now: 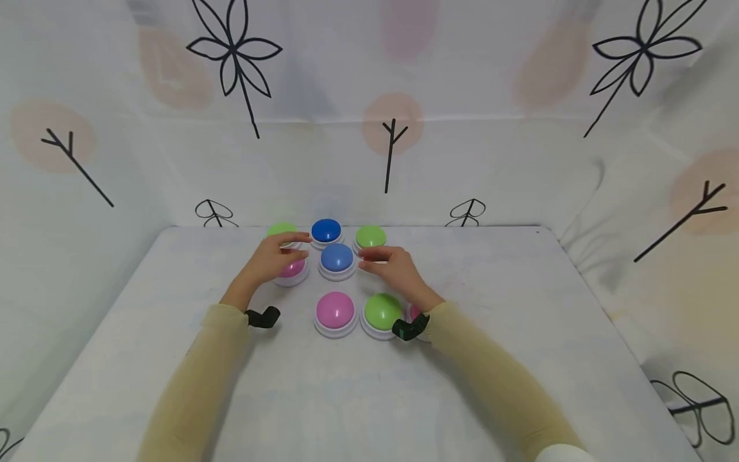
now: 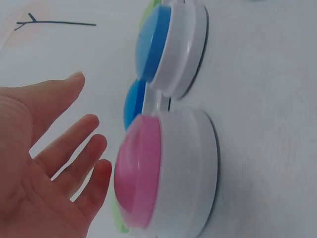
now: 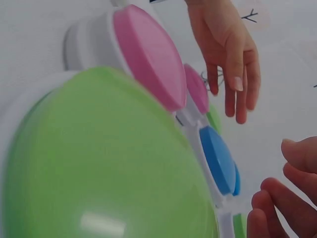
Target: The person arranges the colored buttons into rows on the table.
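Several dome-topped push buttons with white bases stand grouped on the table. My left hand (image 1: 271,260) hovers over the left pink button (image 1: 293,269), fingers loosely extended and holding nothing; in the left wrist view a gap shows between the fingertips and the pink dome (image 2: 138,173). Between the hands sits a light blue button (image 1: 337,258), with a darker blue button (image 1: 326,230) behind it. My right hand (image 1: 398,273) hangs just right of the light blue button, partly in front of the back-right green button (image 1: 371,236), its fingers slightly bent around nothing. The back-left green button (image 1: 281,228) is partly covered by my left hand.
Nearer me are a pink button (image 1: 335,310), a green button (image 1: 383,312) and another pink button (image 1: 416,312), mostly hidden behind the right wrist's black camera mount (image 1: 410,327). The white table (image 1: 323,398) meets a patterned cloth backdrop (image 1: 323,160) at its back edge.
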The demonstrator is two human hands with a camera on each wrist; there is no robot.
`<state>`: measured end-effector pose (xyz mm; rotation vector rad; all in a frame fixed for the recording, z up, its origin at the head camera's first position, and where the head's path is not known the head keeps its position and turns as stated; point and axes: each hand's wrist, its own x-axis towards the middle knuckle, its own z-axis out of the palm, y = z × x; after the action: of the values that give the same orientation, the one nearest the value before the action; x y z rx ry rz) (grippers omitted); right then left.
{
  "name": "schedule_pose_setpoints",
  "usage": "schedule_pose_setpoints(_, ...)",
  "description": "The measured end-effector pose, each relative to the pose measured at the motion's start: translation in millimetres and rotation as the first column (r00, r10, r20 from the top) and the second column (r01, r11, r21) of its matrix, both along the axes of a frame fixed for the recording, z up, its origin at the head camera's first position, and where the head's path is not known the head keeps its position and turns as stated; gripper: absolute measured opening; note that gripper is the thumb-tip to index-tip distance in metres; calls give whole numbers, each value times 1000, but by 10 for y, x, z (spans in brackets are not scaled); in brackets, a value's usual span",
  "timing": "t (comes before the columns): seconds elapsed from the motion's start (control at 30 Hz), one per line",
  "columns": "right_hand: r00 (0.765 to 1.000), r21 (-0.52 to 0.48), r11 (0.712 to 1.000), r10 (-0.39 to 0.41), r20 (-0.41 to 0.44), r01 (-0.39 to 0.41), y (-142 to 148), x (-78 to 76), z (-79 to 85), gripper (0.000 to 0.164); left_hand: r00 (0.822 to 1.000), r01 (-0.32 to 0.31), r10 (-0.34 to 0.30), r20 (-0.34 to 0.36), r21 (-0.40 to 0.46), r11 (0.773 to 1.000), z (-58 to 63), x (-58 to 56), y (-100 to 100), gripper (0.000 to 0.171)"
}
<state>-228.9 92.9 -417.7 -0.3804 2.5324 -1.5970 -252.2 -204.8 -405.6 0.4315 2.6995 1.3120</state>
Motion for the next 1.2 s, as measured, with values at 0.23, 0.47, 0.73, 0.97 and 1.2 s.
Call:
schedule_pose_setpoints(0.23,998,-88,996,1,69,5,-289,-115,-63,34,998,-52,52,39,-7,999,-98,-6,-136,40)
schedule_pose_setpoints(0.47,994,-90,995,-22,104,31,-425,-183,-89,32,999,-49,48,17,45,998,-112,-31,-43,39)
schedule_pose_setpoints(0.73,995,-71,996,-52,88,58,-439,-238,-99,34,996,83,-82,-28,36,996,-99,-152,166,41)
schedule_pose_setpoints(0.97,994,-37,998,-47,100,51,-434,-273,-116,41,988,152,-151,-17,13,988,-128,-218,293,43)
schedule_pose_setpoints(1.2,994,11,1000,-25,107,24,-441,-275,-112,44,987,159,-156,43,-60,985,-115,-207,343,51)
